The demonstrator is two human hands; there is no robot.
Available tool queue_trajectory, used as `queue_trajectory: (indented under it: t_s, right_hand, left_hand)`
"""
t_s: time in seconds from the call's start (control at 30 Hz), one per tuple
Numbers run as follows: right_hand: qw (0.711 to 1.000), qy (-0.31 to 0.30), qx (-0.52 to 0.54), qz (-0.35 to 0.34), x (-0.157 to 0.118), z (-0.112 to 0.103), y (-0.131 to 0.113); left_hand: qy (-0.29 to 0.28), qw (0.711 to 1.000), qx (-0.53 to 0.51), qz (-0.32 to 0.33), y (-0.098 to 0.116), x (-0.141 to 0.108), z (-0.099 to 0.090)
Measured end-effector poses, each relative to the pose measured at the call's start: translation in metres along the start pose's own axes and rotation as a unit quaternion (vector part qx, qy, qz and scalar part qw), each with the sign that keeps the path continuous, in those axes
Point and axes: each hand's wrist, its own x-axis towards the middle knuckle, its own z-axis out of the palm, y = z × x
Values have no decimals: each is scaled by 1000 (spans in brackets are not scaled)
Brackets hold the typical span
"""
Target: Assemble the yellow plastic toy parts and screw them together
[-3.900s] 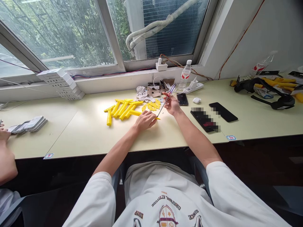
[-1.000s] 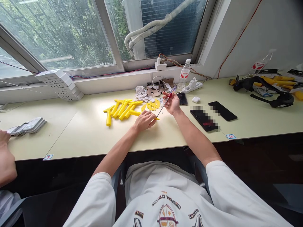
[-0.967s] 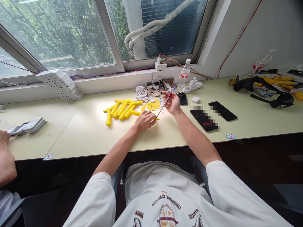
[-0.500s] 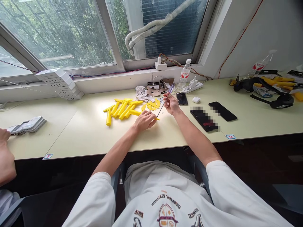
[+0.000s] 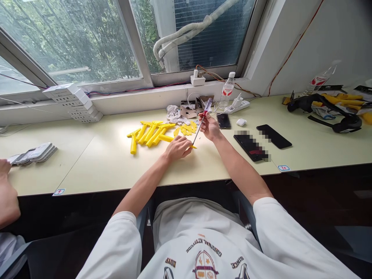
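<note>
The fingers of the right hand pinch a slender metal screwdriver, red and purple at its handle, slanting down to a yellow plastic tool under the curled, gripping left hand on the pale-green tabletop, right of similar yellow tools, before a far grey-framed glass window.

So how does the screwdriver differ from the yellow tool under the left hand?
The screwdriver has a metal shaft and a part-red handle; the yellow tool shows only yellow. The screwdriver slants upward in the right hand; the yellow tool lies low, partly hidden by the left hand. Both are held, and they seem to meet at the screwdriver's tip.
</note>
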Motion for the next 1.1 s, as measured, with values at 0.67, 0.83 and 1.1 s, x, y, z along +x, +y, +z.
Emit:
queue_trajectory:
  t_s: [0.67,0.83,1.1]
  right_hand:
    - [989,134,7,-60,12,-13,12]
    - [986,158,-13,-47,13,-15,19]
    - [998,55,-7,-8,4,-4,6]
  left_hand:
    - [-3,1000,-11,1,-1,0,0]
    - [-1,1000,-8,4,0,1,-1]
    - [0,1000,-14,-5,-1,1,0]
